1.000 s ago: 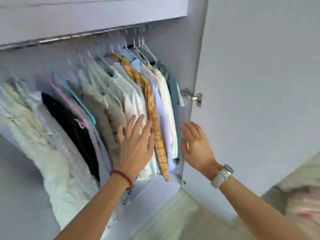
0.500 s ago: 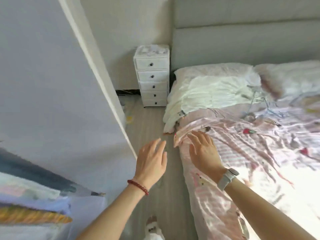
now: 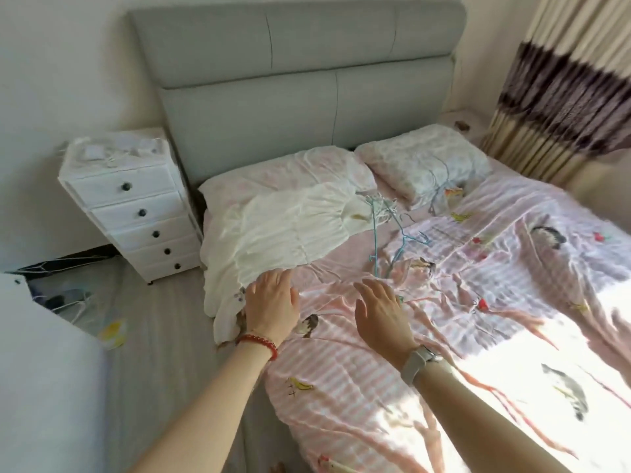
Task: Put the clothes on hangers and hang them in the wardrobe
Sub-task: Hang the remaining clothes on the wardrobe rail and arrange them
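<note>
A white ruffled garment [image 3: 283, 233] lies spread on the left side of the bed, partly draped over its edge. Just right of it, several thin wire hangers [image 3: 392, 230], light blue and white, lie tangled on the pink striped sheet [image 3: 478, 285]. My left hand [image 3: 271, 307], fingers straight, hovers at the garment's lower hem and holds nothing. My right hand [image 3: 380, 310] is open too, above the sheet below the hangers. The wardrobe itself is out of view; only a white door edge [image 3: 41, 353] shows at the left.
A white chest of drawers [image 3: 133, 203] stands left of the bed beside the grey headboard [image 3: 297, 83]. Two pillows [image 3: 423, 162] lie at the head. Hangers and small items [image 3: 75, 302] litter the floor near the door. A striped curtain [image 3: 560, 97] hangs at the right.
My view swung from the clothes hanging in the wardrobe round to the bed. Both empty hands left the hanging shirts and now reach over the bed toward the white garment and hangers.
</note>
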Action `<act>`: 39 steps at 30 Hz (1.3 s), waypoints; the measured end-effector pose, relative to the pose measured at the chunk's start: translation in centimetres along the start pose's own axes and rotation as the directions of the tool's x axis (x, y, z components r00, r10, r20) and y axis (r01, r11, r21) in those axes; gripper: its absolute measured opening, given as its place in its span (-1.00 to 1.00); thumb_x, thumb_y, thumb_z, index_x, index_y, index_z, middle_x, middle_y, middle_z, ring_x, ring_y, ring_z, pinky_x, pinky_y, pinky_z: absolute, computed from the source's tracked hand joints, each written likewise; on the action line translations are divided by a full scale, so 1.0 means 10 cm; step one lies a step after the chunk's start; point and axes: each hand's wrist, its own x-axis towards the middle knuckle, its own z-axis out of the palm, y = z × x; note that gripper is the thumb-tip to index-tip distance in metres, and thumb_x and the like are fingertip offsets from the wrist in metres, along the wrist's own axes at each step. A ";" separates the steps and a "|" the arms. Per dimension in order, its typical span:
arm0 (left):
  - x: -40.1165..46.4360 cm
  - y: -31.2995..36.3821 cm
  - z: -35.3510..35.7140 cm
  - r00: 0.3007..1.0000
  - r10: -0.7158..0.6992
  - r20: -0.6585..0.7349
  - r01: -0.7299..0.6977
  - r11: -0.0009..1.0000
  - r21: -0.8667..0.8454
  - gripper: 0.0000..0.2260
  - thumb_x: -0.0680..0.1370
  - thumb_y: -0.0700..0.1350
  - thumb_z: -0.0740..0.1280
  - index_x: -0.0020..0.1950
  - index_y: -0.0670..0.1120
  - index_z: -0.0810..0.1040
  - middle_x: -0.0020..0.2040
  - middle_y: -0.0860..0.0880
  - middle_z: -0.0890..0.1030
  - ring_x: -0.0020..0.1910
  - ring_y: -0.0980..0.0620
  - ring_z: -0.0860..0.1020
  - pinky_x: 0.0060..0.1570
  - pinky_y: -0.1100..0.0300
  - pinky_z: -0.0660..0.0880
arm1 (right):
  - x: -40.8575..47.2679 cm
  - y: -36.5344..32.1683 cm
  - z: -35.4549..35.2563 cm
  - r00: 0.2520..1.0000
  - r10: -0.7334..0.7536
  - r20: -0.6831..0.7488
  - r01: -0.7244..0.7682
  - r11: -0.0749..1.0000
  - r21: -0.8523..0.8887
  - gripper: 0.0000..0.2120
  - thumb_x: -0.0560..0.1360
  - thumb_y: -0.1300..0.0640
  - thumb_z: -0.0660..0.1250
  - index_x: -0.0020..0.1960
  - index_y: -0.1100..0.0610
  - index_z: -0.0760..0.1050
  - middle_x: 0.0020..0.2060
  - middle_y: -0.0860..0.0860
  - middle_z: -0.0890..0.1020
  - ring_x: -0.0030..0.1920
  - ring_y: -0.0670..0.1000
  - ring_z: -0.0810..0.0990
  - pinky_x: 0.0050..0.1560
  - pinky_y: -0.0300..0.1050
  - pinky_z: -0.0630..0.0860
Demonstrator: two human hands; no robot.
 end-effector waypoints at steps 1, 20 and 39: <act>0.22 0.02 0.02 1.000 0.008 0.014 -0.008 1.000 -0.004 -0.66 0.57 -0.08 0.13 0.35 -0.06 0.37 0.32 0.00 0.43 0.32 -0.01 0.34 0.28 0.06 0.29 | 0.17 0.07 0.00 0.999 0.038 0.009 -0.038 0.999 0.013 -0.63 0.55 0.17 0.12 0.35 0.16 0.33 0.33 0.06 0.40 0.36 0.06 0.29 0.37 -0.05 0.24; 2.88 0.14 2.72 0.905 0.054 0.422 -0.087 0.994 0.060 -0.63 0.57 -0.15 0.12 0.39 -0.09 0.28 0.39 -0.02 0.30 0.35 -0.04 0.25 0.18 0.07 0.33 | 2.76 2.40 1.69 0.684 0.713 0.155 -0.716 0.614 0.331 -0.62 0.52 0.35 0.07 0.33 0.34 0.30 0.27 0.31 0.39 0.30 0.26 0.33 0.19 -0.06 0.20; 2.91 -0.07 3.26 0.733 0.206 0.648 -0.105 0.976 -0.192 -0.65 0.57 -0.25 0.16 0.30 0.03 0.47 0.22 0.00 0.56 0.13 -0.03 0.55 0.03 0.15 0.46 | 3.08 2.72 2.06 0.453 0.892 -0.015 -0.525 0.280 0.803 -0.82 0.59 0.26 0.01 0.03 0.21 0.38 -0.15 0.11 0.45 -0.11 0.03 0.42 -0.04 -0.15 0.36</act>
